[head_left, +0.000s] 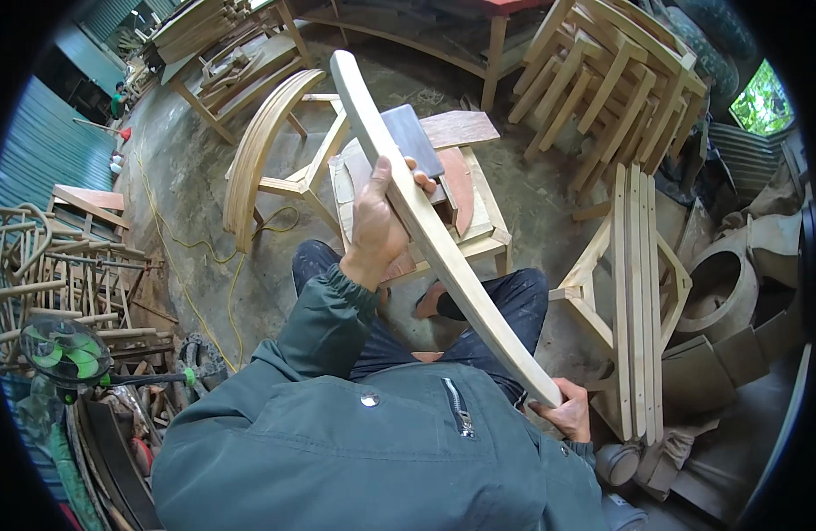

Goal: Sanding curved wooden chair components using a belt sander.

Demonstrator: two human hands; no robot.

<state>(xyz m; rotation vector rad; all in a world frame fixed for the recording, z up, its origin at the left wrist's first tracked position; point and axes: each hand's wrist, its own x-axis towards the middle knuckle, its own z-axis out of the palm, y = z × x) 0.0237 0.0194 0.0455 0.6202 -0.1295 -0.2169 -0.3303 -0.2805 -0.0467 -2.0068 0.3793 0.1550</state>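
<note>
A long, pale, slightly curved wooden slat (442, 252) slants across in front of me, its far end raised to the upper left. My left hand (377, 221) is closed round its middle, thumb on top and fingertips showing on the other side. My right hand (565, 412) grips its near end at the lower right. Beyond the slat, a flat grey rectangular piece (414, 140) rests over a small wooden stand (488, 208) between my knees. Pinkish sheets and a loose board (461, 129) lie on that stand. The slat partly hides the grey piece.
Curved wooden pieces (257, 159) lean on a frame at left; straight slats (636, 301) lie on another at right. Stacked wooden frames (616, 75) stand far right. A yellow cord (173, 239) crosses the floor near a green-bladed fan (65, 350).
</note>
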